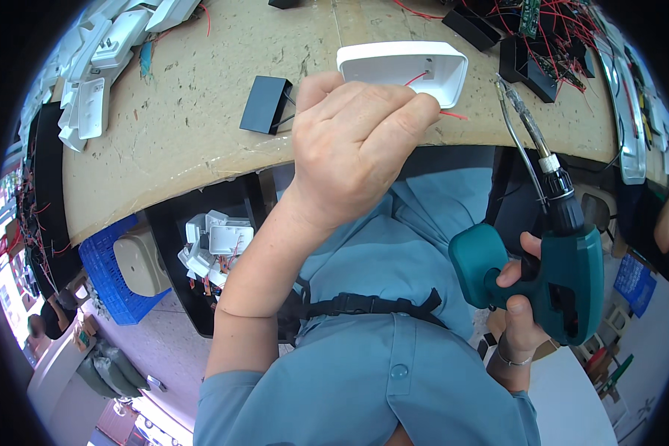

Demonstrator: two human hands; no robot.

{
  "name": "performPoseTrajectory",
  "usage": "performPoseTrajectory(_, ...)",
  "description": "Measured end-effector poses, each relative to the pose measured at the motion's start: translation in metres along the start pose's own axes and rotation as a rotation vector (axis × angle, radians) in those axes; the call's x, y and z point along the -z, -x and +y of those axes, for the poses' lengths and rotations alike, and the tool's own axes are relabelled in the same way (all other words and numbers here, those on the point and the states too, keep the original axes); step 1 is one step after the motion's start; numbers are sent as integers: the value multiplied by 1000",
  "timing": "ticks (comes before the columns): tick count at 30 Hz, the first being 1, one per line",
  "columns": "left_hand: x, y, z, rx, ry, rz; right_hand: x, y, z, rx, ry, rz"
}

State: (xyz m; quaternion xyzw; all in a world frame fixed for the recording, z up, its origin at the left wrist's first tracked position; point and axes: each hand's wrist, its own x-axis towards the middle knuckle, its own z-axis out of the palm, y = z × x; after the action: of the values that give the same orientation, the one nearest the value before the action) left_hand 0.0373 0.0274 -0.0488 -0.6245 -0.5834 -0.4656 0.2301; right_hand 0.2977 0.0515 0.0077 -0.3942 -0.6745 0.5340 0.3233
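My right hand [519,312] is wrapped round the handle of a green soldering gun [572,267], whose metal tip and thin curved feed tube point up toward the table's front edge. Above that edge my left hand [360,141] is closed, its back turned up, so the fingertips and what they grip are hidden. Just beyond it stands an open white plastic housing [405,53], partly covered by the hand. A red wire [453,114] shows beside my knuckles, and another runs inside the housing. To the left lies a black box [264,104] with dark leads reaching under my left hand.
White plastic housings [119,44] are heaped at the far left. Black boxes with tangled red wires and green circuit boards [529,18] lie at the far right. Below the table, a black bin [175,245] holds more white parts, near a blue crate [111,275].
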Motion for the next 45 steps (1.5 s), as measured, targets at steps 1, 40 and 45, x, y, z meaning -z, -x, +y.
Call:
performPoseTrajectory(1,-1,0,0,3,-24,4,1,1,0,1,12,-7)
performPoseTrajectory(40,-20,-12,0,160,-342,61,-14,-18,18,-46,-49,-271)
performPoseTrajectory(45,-20,-12,-1,171,-330,53,-19,-20,15,-99,-72,-228)
